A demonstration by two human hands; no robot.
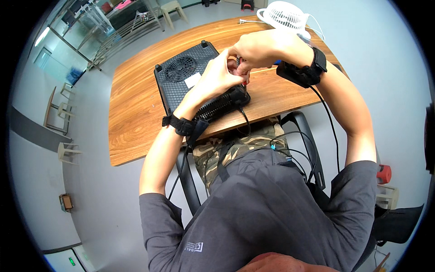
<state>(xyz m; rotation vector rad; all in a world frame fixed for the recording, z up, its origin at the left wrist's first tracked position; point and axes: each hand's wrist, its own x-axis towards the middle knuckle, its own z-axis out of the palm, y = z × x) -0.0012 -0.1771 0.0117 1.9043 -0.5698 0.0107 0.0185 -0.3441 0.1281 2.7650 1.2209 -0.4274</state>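
Observation:
On the table lies a flat black appliance (174, 88), underside up, with a round fan grille, corner feet and a white label; it looks like an induction cooker. Over its right-hand part my two hands meet. My right hand (263, 47) is closed, fingers bent down around a slim red-and-black tool (245, 83), of which only small parts show. Just below and to the left, my left hand (216, 76) has its fingers curled in against the right one; what they pinch is hidden. The appliance's black cord (247, 119) drops over the near table edge.
A white fan (283, 16) stands at the far right of the wooden table (131, 118), its cable and plug beside it. Something blue (277, 62) shows by my right wrist. Black wrist straps trail cables along both arms. Stools and a metal rack stand farther left.

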